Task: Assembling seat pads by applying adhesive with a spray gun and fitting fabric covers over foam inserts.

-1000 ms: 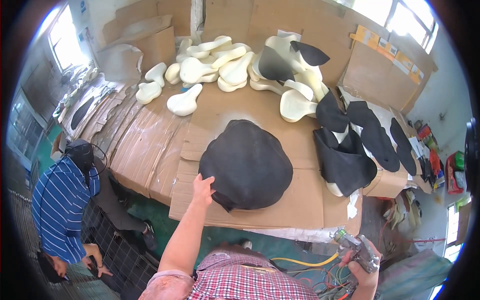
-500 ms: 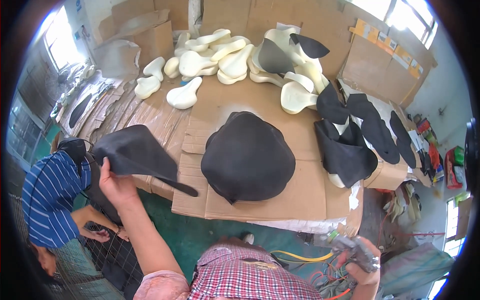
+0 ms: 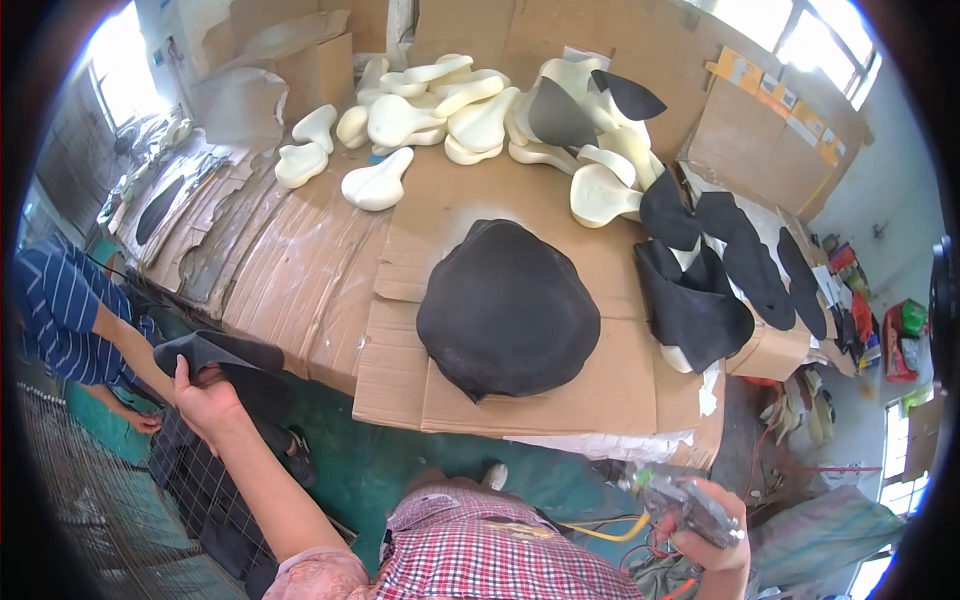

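Head: co-worker's forearm (image 3: 137, 350) beside black piece (image 3: 240, 351)

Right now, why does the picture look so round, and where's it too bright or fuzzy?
In the head view, the wide fisheye lens bends straight edges and leaves dark corners; in that same head view, the upper-right window and upper-left window glare white, and the greyish tool in the right hand looks slightly smeared.

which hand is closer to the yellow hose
Right. The right hand grips a tool just right of the yellow hose; the left hand is far to its left, holding a black piece.
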The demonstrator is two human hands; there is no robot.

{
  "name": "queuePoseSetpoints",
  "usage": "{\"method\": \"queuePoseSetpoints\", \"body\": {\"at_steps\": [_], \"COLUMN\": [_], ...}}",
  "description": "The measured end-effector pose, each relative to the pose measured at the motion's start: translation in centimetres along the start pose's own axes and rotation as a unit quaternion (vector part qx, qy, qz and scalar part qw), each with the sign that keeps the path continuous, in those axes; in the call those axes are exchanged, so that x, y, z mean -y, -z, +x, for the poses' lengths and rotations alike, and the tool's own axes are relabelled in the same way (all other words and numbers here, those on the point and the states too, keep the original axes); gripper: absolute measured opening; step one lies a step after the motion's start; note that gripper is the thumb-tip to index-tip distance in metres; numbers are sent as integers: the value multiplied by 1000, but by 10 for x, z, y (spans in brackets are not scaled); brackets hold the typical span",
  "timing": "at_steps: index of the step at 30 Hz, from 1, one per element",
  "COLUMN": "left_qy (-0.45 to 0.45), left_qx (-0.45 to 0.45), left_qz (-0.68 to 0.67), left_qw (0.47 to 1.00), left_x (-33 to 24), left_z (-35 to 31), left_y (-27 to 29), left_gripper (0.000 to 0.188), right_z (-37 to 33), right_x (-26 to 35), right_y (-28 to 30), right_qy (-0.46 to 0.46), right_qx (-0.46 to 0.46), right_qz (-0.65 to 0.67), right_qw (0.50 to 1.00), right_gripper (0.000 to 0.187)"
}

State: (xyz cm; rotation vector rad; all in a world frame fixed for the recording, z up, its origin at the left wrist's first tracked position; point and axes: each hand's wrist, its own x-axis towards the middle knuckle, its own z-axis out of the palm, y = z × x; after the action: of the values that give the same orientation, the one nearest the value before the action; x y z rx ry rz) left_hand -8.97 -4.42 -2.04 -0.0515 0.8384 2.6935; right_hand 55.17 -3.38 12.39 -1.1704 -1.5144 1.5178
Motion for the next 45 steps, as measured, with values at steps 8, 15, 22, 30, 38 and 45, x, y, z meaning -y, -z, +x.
{"method": "queuePoseSetpoints", "body": {"at_steps": [8, 15, 22, 30, 38, 45], "left_qy": [-18, -82, -66, 176, -13, -49], "left_qx": [156, 21, 6, 142, 355, 355], "left_qz": [-19, -9, -13, 302, 674, 733], "left_qw": [987, 996, 998, 926, 647, 578], "left_x": [-2, 4, 34, 169, 281, 283], "left_z": [-15, 11, 5, -94, -120, -129], "left_y": [-12, 5, 15, 1, 19, 4], "left_gripper": [24, 24, 14, 24, 28, 23], "right_z": [15, -24, 5, 40, 20, 18], "right_x": [12, 10, 13, 9, 11, 19], "right_y": [-16, -4, -26, -19, 2, -6], "right_qy": [44, -7, -70, 41, 33, 9], "right_qx": [-199, -213, -1, -204, -95, -125], "right_qz": [7, -69, 47, 32, 6, 47], "right_qw": [979, 975, 996, 978, 995, 991], "right_gripper": [66, 72, 63, 66, 63, 56]}}
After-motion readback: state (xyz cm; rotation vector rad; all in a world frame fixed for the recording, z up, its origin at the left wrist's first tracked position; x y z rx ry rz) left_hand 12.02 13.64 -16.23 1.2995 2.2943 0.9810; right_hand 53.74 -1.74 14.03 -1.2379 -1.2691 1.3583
